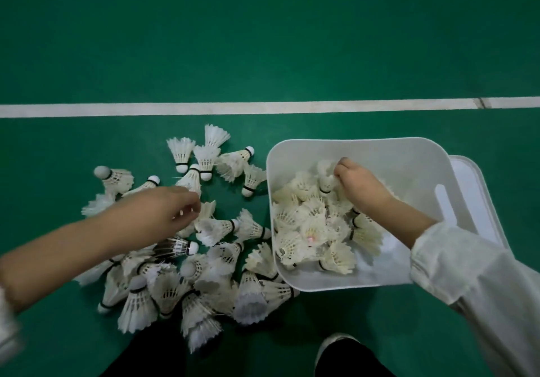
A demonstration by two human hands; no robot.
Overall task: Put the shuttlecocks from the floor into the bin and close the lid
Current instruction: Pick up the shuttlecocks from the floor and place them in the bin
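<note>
Several white feather shuttlecocks (204, 262) lie in a loose pile on the green floor, left of a white square bin (388, 154). More shuttlecocks (309, 224) fill the bin's bottom. My left hand (163, 210) hovers over the pile with its fingers curled down onto a shuttlecock (207, 210); the grip itself is blurred. Inside the bin, my right hand (359, 186) has its fingers curled around a shuttlecock (325, 182) at the top of the heap. The white lid (473, 189) lies on the floor right of the bin, partly under it.
A white court line (263, 107) runs across the floor beyond the pile. One dark-feathered shuttlecock (175, 246) lies among the white ones. My dark trouser legs and a white shoe (333, 344) are at the bottom edge.
</note>
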